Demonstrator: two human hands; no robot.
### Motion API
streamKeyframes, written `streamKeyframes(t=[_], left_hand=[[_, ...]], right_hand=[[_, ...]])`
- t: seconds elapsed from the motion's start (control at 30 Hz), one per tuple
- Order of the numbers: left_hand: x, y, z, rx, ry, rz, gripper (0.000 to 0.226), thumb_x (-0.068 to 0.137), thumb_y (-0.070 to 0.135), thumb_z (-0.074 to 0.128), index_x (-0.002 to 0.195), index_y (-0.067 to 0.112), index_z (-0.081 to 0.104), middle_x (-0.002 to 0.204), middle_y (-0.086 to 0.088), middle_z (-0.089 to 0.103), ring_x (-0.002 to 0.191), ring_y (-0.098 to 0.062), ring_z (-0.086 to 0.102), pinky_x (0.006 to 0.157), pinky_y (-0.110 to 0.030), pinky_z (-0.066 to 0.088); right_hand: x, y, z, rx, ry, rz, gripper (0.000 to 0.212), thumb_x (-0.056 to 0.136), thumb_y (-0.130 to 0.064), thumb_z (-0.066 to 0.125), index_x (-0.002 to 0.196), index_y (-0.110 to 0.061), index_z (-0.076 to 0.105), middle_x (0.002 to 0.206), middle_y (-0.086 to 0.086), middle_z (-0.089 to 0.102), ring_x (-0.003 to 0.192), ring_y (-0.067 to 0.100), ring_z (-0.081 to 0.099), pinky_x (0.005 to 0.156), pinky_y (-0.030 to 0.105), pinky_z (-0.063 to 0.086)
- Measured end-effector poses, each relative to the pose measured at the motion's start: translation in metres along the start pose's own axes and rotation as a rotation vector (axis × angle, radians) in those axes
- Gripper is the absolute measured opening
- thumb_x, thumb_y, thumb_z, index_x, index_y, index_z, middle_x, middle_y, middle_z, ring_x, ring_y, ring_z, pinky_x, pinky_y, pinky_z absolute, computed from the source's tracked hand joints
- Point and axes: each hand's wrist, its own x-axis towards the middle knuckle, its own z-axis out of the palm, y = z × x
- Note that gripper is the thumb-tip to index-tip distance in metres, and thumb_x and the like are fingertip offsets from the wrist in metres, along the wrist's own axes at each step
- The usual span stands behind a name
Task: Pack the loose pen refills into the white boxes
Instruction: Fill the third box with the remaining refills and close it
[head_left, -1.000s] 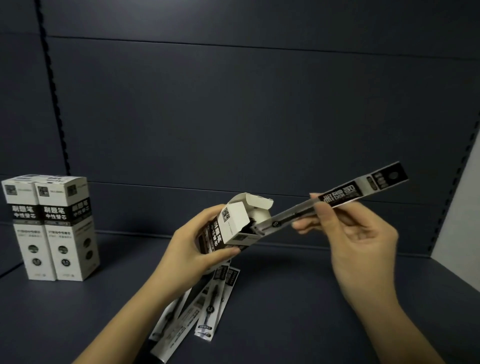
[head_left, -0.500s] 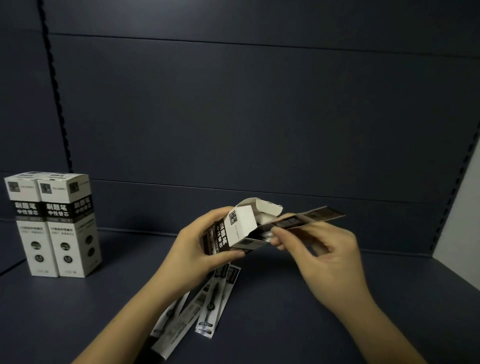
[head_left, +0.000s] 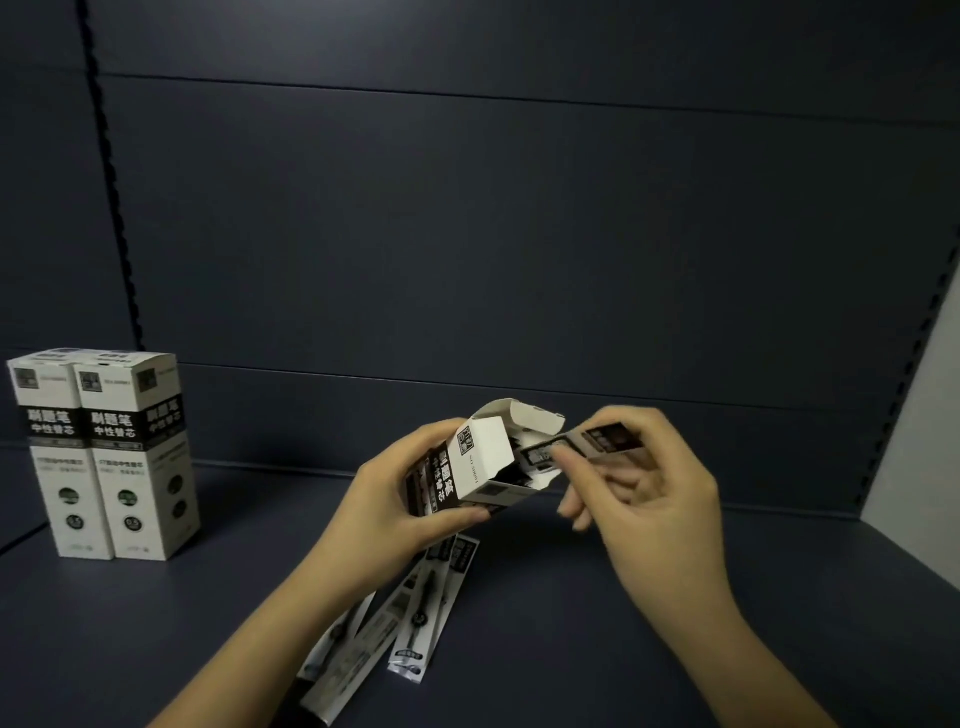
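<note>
Dark blue-grey panels form the back wall (head_left: 467, 234) and the matte shelf (head_left: 571, 623) below it; this looks like a shop shelf rather than a desk, with a perforated upright (head_left: 111, 208) at the left.

The left hand (head_left: 395, 499) is wrapped around a white box (head_left: 467, 467) with a black printed band, tilted so that its open mouth faces right, with the top flap (head_left: 524, 415) folded up. The right hand (head_left: 644, 493) pinches a packaged pen refill (head_left: 587, 444) between thumb and fingers, with most of its length already inside the box and only the printed tail sticking out. Judging by this, the step in hand is seating 1 refill. The next move likely calls for a straight push along the box's axis until the tail clears the mouth, then a reach down for another.

At least 3 loose refills (head_left: 415, 613) lie fanned on the shelf beneath the left forearm, partly hidden by it, so the job looks unfinished. They are long, flat, thin sleeves, glossy, with black-and-white printing; they would probably flex and slide easily. The box is light card with crisp folds, so it could crumple under a hard squeeze.

2 closed white boxes (head_left: 104, 457) stand upright, touching side by side, at the far left, well apart from the hands.
</note>
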Motion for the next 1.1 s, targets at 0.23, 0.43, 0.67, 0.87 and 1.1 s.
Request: streamKeyframes(t=[0.23, 0.43, 0.67, 0.87, 1.1], left_hand=[[0.000, 0.001, 0.001, -0.009, -0.008, 0.006, 0.067, 0.070, 0.011, 0.087, 0.127, 0.031, 0.059, 0.122, 0.021, 0.066, 0.119, -0.002, 0.060, 0.099, -0.015, 0.046], [0.000, 0.000, 0.001, -0.008, -0.015, 0.020, 0.067, 0.071, 0.013, 0.087, 0.128, 0.032, 0.058, 0.124, 0.019, 0.066, 0.121, -0.005, 0.060, 0.101, -0.018, 0.046], [0.000, 0.000, 0.001, 0.003, 0.008, 0.045, 0.064, 0.072, 0.014, 0.087, 0.126, 0.033, 0.059, 0.124, 0.018, 0.066, 0.121, -0.005, 0.060, 0.100, -0.018, 0.046], [0.003, -0.002, -0.007, -0.047, 0.070, 0.007, 0.067, 0.071, 0.011, 0.087, 0.127, 0.032, 0.058, 0.123, 0.017, 0.067, 0.120, -0.005, 0.061, 0.100, -0.022, 0.049], [0.008, -0.006, -0.024, -0.100, 0.229, -0.022, 0.066, 0.072, 0.004, 0.085, 0.122, 0.037, 0.058, 0.118, 0.019, 0.069, 0.113, -0.003, 0.065, 0.091, -0.013, 0.049]], right_hand=[[-0.005, 0.010, 0.002, -0.279, -0.179, -0.206, 0.010, 0.088, -0.006, 0.069, 0.095, -0.014, 0.069, 0.059, -0.023, 0.059, 0.042, 0.006, 0.062, 0.045, 0.021, 0.050], [-0.008, 0.005, 0.003, -0.208, -0.397, -0.037, 0.021, 0.098, -0.015, 0.055, 0.104, -0.035, 0.052, 0.072, -0.004, 0.066, 0.050, 0.015, 0.066, 0.047, 0.028, 0.054], [-0.009, 0.007, 0.012, -0.448, -0.558, -0.110, 0.030, 0.094, -0.044, 0.048, 0.124, -0.045, 0.049, 0.089, -0.016, 0.058, 0.066, 0.017, 0.064, 0.058, 0.040, 0.054], [-0.013, 0.006, 0.008, -0.215, -0.455, -0.055, 0.056, 0.098, -0.019, 0.057, 0.141, -0.048, 0.039, 0.075, 0.000, 0.067, 0.062, 0.020, 0.065, 0.062, 0.040, 0.057], [-0.010, 0.023, 0.025, -0.251, -0.194, 0.127, 0.019, 0.089, -0.011, 0.069, 0.086, -0.028, 0.061, 0.078, 0.000, 0.067, 0.062, 0.012, 0.062, 0.056, 0.024, 0.051]])
